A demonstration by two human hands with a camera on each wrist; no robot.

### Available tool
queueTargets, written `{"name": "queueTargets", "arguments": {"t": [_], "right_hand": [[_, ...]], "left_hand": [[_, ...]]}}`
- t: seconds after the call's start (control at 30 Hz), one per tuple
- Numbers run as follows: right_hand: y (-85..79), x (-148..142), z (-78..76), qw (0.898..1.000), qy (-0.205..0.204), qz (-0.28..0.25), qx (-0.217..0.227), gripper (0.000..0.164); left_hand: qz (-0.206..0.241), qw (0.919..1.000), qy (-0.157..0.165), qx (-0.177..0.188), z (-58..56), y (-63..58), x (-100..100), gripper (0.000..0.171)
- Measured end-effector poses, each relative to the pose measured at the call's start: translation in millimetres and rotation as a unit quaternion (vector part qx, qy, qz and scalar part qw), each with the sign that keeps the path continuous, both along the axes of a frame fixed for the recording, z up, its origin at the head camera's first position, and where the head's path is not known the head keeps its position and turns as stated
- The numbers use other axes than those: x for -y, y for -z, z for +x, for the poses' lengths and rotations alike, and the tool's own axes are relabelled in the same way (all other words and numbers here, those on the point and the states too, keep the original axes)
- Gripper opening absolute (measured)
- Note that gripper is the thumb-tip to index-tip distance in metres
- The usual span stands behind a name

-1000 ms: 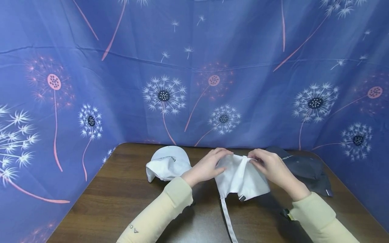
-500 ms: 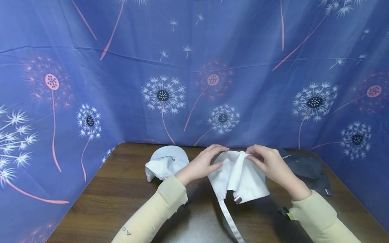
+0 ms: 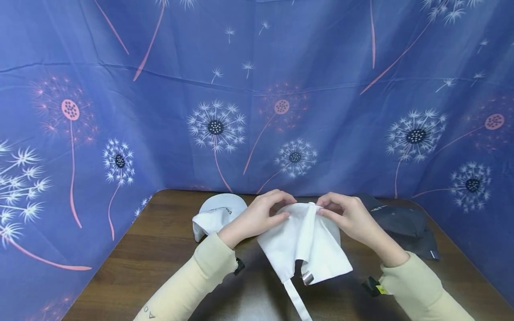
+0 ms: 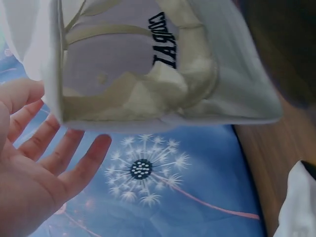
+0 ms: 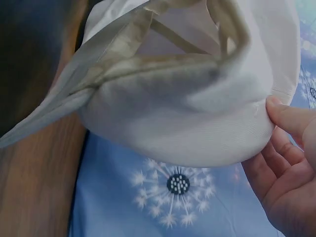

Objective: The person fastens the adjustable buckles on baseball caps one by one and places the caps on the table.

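Note:
A white baseball cap [image 3: 325,254] is held up over the table, its back toward me and a crease down its middle. My left hand [image 3: 260,215] holds its upper left edge, thumb in front and fingers behind. On the upper right, my right hand [image 3: 355,219] pinches the cap between thumb and fingers. A loose strap [image 3: 296,299] hangs from the rear opening, with a metal buckle [image 3: 307,278] opposite. In the left wrist view, dark lettering [image 4: 164,42] shows through the opening; the right wrist view shows the thumb pressing the cloth [image 5: 212,128].
Another white cap [image 3: 222,209] with dark lettering lies at the back left, partly behind my left hand. Dark caps [image 3: 405,223] lie at the back right, apparently overlapping. Beyond the brown wooden table [image 3: 132,267] hangs a blue dandelion-print cloth [image 3: 249,89].
Both hands have shifted left with the white cap, the left hand a bit more. The cap has tilted, and its buckle side now hangs lower. The other caps stay put.

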State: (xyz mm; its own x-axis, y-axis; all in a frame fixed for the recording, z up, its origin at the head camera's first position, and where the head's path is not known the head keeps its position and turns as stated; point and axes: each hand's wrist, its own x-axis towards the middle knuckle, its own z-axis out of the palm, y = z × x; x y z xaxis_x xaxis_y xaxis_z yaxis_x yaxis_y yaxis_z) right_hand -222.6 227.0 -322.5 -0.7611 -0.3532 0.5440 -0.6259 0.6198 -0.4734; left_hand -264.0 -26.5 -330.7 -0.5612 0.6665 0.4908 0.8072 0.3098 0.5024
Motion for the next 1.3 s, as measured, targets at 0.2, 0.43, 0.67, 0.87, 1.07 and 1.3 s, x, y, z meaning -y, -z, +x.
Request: {"name": "queueTargets", "arguments": {"t": [0.2, 0.43, 0.67, 0.87, 1.07, 1.3], "right_hand": [[0.4, 11, 0.5, 0.998, -0.034, -0.029, 0.040, 0.012], [2.0, 20, -3.3, 0.992, -0.048, -0.057, 0.099, 0.012], [-1.1, 27, -8.4, 0.985, -0.058, -0.068, 0.146, 0.015], [-7.3, 32, -14.3, 0.983, -0.065, -0.082, 0.154, 0.017], [-4.9, 35, -23.6, 0.981, -0.051, -0.094, 0.161, 0.023], [-2.6, 35, -26.7, 0.987, -0.028, -0.078, 0.134, 0.029]], "left_hand": [[0.001, 0.9996, 0.006, 0.028, 3.9, -5.9, 8, 0.023], [-0.005, 0.9990, 0.004, 0.045, 1.8, -7.1, 18, 0.019], [-0.008, 0.9982, 0.005, 0.059, -2.8, -7.7, 25, 0.014], [-0.005, 0.9968, 0.007, 0.079, -7.5, -13.7, 29, 0.015], [-0.001, 0.9955, -0.005, 0.094, -17.4, -9.3, 32, 0.015], [0.009, 0.9943, -0.038, 0.099, -27.2, -4.0, 34, 0.015]]}}
